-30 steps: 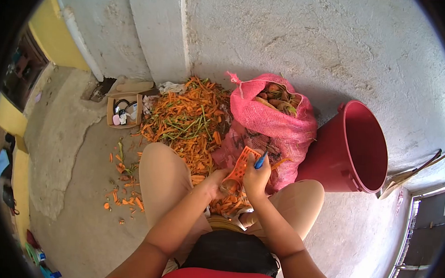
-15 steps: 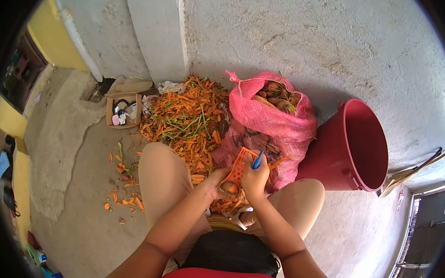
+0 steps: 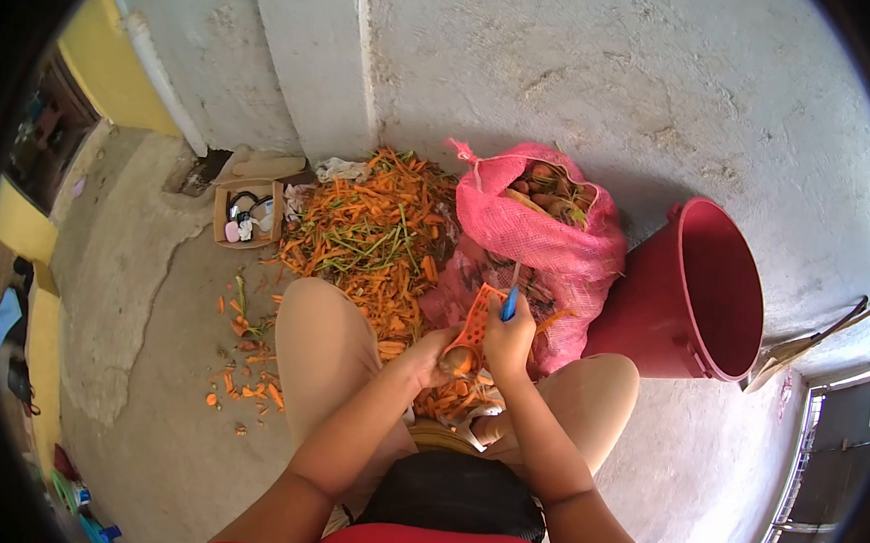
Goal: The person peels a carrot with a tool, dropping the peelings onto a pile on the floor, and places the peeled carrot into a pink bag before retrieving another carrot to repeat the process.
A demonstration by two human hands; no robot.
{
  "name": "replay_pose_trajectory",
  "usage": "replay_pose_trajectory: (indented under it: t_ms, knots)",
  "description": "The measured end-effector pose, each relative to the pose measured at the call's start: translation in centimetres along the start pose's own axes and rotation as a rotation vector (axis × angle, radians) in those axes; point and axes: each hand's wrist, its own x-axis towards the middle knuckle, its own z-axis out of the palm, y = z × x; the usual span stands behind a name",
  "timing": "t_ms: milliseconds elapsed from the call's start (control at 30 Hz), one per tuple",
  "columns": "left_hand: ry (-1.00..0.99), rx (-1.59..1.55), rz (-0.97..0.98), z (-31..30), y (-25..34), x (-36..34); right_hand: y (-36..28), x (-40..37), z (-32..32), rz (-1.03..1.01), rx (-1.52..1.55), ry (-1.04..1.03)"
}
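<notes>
Between my knees, my left hand is closed around a carrot, of which only an end shows. My right hand grips an orange peeler with a perforated body, its lower end against the carrot. Also in that hand is a blue-handled knife, its thin blade pointing away from me. The fingers partly hide both tools. Below and beyond my hands spreads a heap of carrot peelings mixed with green stalks.
A pink mesh sack of unpeeled carrots stands against the wall, beside a tilted dark red bucket. Left of the heap sits a small cardboard box of odds and ends. Carrot scraps litter the floor by my left knee.
The blue-handled knife has turned more upright, and its blade now shows. The peeler and carrot have shifted slightly in my hands. The whole view has moved a little.
</notes>
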Motion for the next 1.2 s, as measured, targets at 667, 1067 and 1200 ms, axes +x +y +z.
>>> replay_pose_trajectory:
  t_ms: [667, 1067, 1200]
  knots:
    - [0.059, -0.083, 0.001, -0.9, -0.3, -0.1, -0.2, -1.1, 0.4, 0.225, 0.341, -0.060]
    - [0.104, -0.148, 0.039, 0.6, -0.2, -0.5, -1.9, -1.6, -0.2, 0.133, 0.286, -0.041]
    - [0.097, -0.144, 0.029, 0.3, -0.1, -0.3, -1.5, -1.6, -0.4, 0.123, 0.217, -0.070]
